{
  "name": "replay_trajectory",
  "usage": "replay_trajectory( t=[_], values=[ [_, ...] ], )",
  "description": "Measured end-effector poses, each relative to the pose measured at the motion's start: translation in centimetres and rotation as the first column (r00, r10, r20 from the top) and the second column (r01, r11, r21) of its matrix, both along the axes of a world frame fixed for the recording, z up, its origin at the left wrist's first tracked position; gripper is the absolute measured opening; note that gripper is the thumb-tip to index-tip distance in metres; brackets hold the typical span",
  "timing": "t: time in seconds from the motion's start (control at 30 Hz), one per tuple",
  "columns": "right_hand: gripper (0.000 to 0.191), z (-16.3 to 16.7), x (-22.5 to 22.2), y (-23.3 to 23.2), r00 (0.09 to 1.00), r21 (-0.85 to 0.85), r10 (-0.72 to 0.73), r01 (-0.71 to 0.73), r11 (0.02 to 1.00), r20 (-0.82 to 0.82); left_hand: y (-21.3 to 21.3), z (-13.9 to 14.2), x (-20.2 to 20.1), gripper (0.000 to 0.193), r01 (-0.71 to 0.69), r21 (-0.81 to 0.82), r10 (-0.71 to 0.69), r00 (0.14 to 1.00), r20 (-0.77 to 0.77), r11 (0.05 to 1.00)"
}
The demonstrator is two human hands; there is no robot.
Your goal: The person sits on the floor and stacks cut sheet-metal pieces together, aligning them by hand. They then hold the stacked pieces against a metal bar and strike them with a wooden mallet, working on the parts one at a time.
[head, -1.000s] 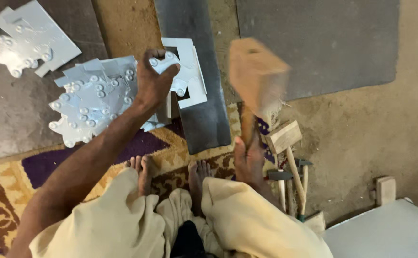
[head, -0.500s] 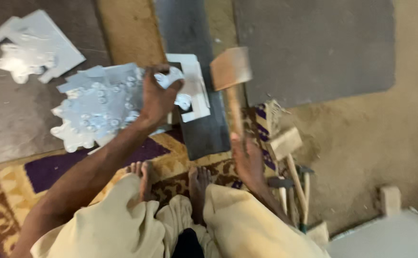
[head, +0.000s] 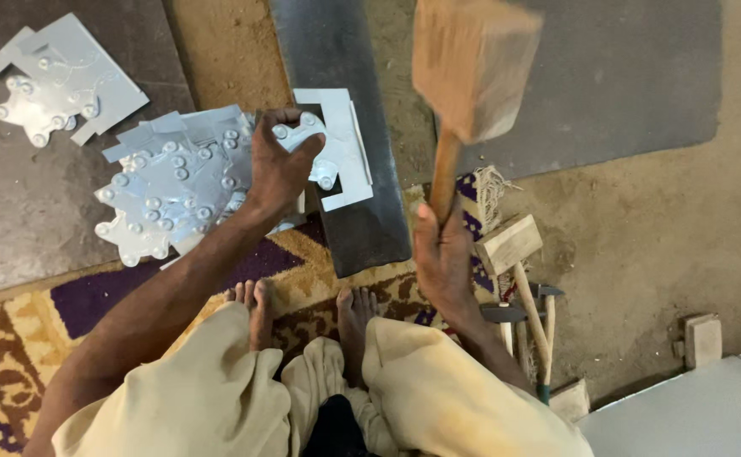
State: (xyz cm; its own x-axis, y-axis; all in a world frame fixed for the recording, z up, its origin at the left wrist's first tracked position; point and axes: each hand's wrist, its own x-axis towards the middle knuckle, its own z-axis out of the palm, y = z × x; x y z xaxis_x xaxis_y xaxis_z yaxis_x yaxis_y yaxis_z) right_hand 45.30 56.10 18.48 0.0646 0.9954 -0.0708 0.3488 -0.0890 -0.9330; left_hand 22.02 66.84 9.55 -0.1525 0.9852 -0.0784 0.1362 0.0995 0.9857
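Note:
My left hand (head: 279,162) grips a small shiny metal piece with round studs (head: 301,131) and presses it on a cut white sheet (head: 342,148) that lies on a dark steel bar (head: 345,127). My right hand (head: 440,258) is closed around the handle of a wooden mallet (head: 470,63), whose blocky head is raised high above the bar. A heap of similar studded metal pieces (head: 171,186) lies just left of my left hand.
More studded pieces (head: 53,85) rest on a dark mat at the upper left. A second wooden mallet (head: 510,250) and metal hammers (head: 527,309) lie by my right knee. A patterned rug (head: 15,338) lies under my bare feet. A pale sheet (head: 692,415) sits at the lower right.
The mallet came down toward the bar half a second ago and is now raised again. My left hand stayed on the studded piece.

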Motion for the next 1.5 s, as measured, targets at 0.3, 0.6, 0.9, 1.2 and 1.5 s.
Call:
replay_trajectory(
  t=[0.3, 0.6, 0.9, 1.2, 1.5],
  values=[
    [0.05, -0.6, 0.6, -1.2, 0.994, -0.117, -0.106, 0.106, 0.987, 0.008, 0.2, -0.7, 0.4, 0.036, -0.026, 0.016, 0.022, 0.979, 0.201, 1.0],
    [0.04, -2.5, 2.3, -4.5, 0.959, -0.26, -0.222, 0.173, 0.95, -0.174, 0.2, 0.3, 0.3, 0.044, -0.044, -0.037, 0.052, 0.962, 0.27, 0.998],
    [0.031, -2.4, 2.7, -7.1, 0.971, -0.511, -0.19, 0.236, 0.826, 0.142, 0.1, -0.2, 0.1, 0.037, -0.067, 0.019, 0.067, 0.998, -0.01, 0.998],
    [0.039, -1.9, 2.4, -7.3, 0.946, -0.442, 0.023, 0.13, 0.887, 0.324, 0.0, 0.7, 0.2, 0.041, -0.025, -0.035, 0.028, 0.996, 0.087, 0.999],
    [0.051, -1.6, 2.3, -6.3, 0.951, -0.309, 0.08, 0.017, 0.951, 0.3, -0.5, 0.2, 1.0, 0.04, -0.04, -0.001, 0.04, 0.998, 0.046, 0.999]
  ],
)
